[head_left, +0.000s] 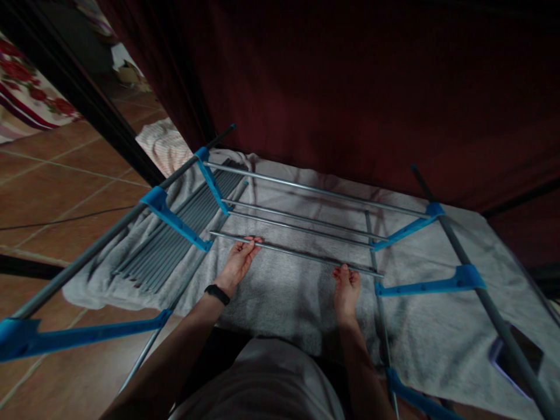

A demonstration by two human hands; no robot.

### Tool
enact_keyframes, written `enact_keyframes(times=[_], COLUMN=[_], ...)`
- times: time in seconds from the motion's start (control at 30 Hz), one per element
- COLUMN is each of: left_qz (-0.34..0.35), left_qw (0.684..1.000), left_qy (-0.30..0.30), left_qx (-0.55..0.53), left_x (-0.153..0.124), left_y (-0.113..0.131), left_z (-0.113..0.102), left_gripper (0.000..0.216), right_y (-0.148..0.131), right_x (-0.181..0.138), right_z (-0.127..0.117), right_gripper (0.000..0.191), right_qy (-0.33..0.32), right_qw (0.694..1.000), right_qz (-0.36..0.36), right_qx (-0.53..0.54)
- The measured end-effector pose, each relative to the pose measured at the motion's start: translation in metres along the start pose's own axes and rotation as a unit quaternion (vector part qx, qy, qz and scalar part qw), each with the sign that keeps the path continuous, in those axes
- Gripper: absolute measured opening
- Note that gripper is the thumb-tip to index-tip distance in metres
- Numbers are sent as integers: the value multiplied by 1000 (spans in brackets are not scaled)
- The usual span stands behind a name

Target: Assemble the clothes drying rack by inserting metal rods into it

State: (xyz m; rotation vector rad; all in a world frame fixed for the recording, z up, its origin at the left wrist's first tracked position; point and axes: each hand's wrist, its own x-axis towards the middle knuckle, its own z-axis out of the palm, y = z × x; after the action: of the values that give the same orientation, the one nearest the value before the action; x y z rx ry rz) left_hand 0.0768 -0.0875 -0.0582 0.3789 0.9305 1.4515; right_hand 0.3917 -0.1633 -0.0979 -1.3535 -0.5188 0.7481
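A thin grey metal rod [297, 253] runs between my two hands. Near its left end my left hand [240, 259], with a black band on the wrist, pinches it. My right hand [347, 287] pinches the same rod close to its right end. Around them stands a rack frame of grey tubes with blue plastic brackets. The rod's left end lies by a blue bracket [177, 223], its right end by another blue bracket [429, 287]; whether either end sits in its bracket I cannot tell. Beyond it, several crossbars [306, 188] span the two sides.
Many loose grey rods [179, 233] lie side by side at the left on a grey blanket [280, 303]. A phone [518, 359] rests on the blanket at the right, partly behind a side tube [494, 315]. A dark red curtain [350, 87] hangs behind. Tiled floor [79, 181] shows left.
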Motion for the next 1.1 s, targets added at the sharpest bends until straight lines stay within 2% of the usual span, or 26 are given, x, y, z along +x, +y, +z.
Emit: enact_keyframes(times=[0.17,0.43,0.73,1.0,1.1], left_qz=[-4,-10,1,-2,-6], left_qw=[1000,1000,1000,1000,1000], left_qy=[5,5,-7,0,-2], left_qx=[2,2,8,-12,-29], left_x=[0,1,2,2,4], left_y=[0,-2,-4,-1,-1], left_z=[-1,-2,-4,-4,-5], left_gripper=[23,33,35,27,30], right_y=[-3,-9,-10,-11,-9], right_x=[-2,-5,-5,0,3], right_z=[0,2,0,-1,-2], right_gripper=[30,24,20,26,29], right_qy=[1,-12,-15,-24,-29], right_qw=[1000,999,999,995,994], right_qz=[8,14,20,48,47], right_qx=[-12,49,39,86,95])
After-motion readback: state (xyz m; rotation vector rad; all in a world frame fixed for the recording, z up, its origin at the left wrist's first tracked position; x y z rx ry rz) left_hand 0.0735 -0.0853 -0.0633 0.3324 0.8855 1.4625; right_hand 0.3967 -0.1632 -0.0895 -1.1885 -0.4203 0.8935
